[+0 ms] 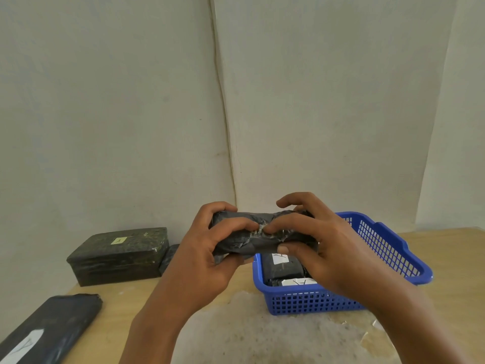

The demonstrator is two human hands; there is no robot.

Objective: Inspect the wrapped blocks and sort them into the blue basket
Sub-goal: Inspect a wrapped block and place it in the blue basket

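Note:
I hold a block wrapped in dark grey plastic (258,243) up in front of me, above the table and just left of the blue basket (388,248). My left hand (210,256) grips its left end with fingers curled over the top. My right hand (315,245) grips the right end, thumb under the block. Both forefingers meet at a shiny taped seam in the middle. Inside the basket lie two dark wrapped blocks with white labels marked A (282,269), partly hidden by my right hand.
A large dark wrapped block with a small label (118,256) stands at the back left of the wooden table (446,253). A smaller dark piece (168,257) leans beside it. A flat dark wrapped block with a white label (49,327) lies at the front left. Walls close behind.

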